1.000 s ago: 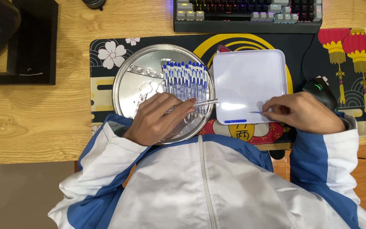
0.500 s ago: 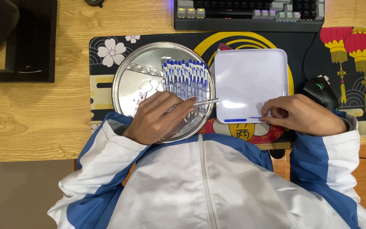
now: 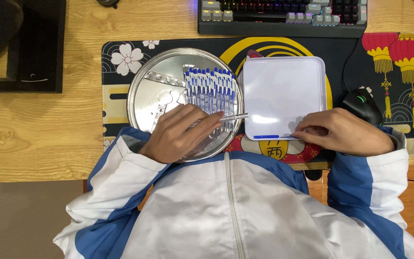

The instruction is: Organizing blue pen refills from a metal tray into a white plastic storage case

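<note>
Both hands closed on pens.
Left hand (image 3: 180,132) pinches clear pen (image 3: 233,116) over round tray (image 3: 142,98); right hand (image 3: 341,130) presses blue pen (image 3: 267,136) at white tray's (image 3: 283,86) 6 o'clock edge.

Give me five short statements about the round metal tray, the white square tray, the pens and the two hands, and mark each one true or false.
1. The round silver metal tray holds a row of clear pens with blue caps. True.
2. The left hand lies flat on the wooden desk. False: it rests over the round tray and holds one clear pen.
3. The white square tray lies to the right of the round tray. True.
4. The white tray is full of pens. False: only one blue pen lies in it, at its near edge.
5. The right hand touches that blue pen's end. True.
</note>
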